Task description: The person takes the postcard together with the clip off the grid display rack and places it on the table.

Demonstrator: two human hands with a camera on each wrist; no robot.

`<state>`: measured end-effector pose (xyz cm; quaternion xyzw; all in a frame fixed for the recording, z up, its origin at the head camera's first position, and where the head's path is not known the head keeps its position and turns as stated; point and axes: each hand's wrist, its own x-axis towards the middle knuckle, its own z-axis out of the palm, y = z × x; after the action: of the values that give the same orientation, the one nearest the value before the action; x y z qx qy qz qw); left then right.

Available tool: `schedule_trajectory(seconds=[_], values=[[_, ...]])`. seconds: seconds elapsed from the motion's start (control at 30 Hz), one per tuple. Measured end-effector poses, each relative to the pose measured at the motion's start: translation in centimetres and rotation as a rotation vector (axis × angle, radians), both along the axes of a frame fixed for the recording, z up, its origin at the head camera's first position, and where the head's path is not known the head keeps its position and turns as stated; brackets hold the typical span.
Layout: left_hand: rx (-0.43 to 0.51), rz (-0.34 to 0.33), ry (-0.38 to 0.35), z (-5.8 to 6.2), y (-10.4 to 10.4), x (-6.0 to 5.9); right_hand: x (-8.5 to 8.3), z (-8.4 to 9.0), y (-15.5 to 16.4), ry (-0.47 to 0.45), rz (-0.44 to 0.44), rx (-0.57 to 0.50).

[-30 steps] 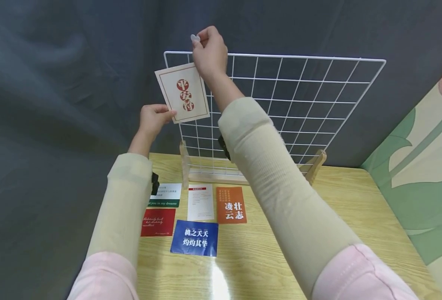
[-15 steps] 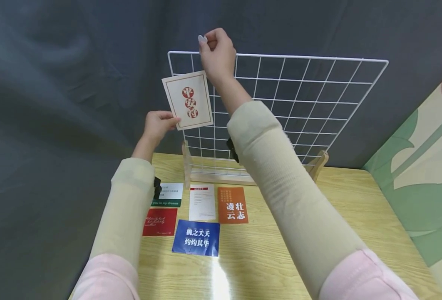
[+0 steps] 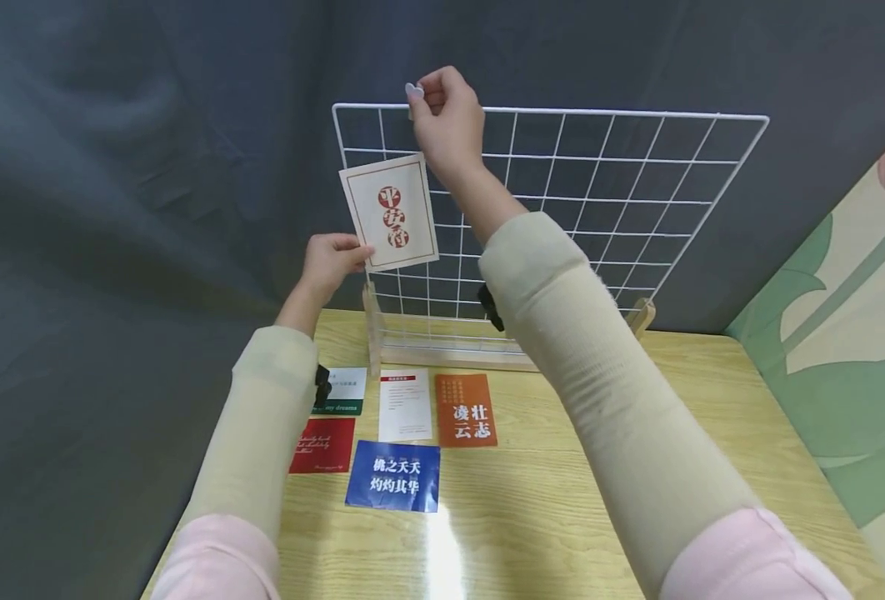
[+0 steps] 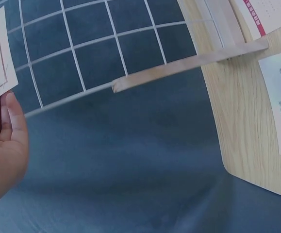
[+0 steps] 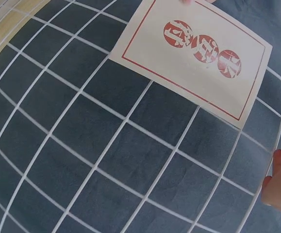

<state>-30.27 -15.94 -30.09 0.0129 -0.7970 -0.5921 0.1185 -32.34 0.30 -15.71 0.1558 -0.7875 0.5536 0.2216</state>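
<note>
The left hand (image 3: 332, 260) pinched the cream card (image 3: 389, 211) against the wire grid (image 3: 622, 192), while the right hand (image 3: 448, 125) gripped a small clip (image 3: 413, 91) at its top rail.

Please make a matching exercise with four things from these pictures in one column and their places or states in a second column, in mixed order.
1. cream card
2. small clip
3. blue card
4. orange card

a. lies flat, nearest the table's front edge
b. pinched by the right hand at the grid's top wire
c. held by the left hand against the grid
d. lies right of the white card

Pairs: 1-c, 2-b, 3-a, 4-d
</note>
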Motion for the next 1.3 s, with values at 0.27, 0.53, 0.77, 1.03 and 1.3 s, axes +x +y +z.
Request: schedule_trajectory(seconds=[0.27,0.53,0.77,1.03,1.3], values=[[0.011,-0.074,-0.007,-0.6,1.2,-0.2,0.2,-0.6,1.5,0.000,-0.006,-0.001],[0.030,-0.118,-0.039,-1.0,2.0,-0.2,0.2,-1.7,3.0,0.039,-0.020,0.024],[0.044,-0.118,-0.079,-1.2,2.9,-0.2,0.6,-2.6,4.3,0.086,0.001,0.040],[0.068,-0.153,-0.062,-1.6,4.4,0.3,1.1,-4.4,5.5,0.104,0.021,0.048],[0.084,-0.160,-0.067,-2.3,5.6,0.4,1.9,-6.0,7.0,0.117,0.006,0.049]])
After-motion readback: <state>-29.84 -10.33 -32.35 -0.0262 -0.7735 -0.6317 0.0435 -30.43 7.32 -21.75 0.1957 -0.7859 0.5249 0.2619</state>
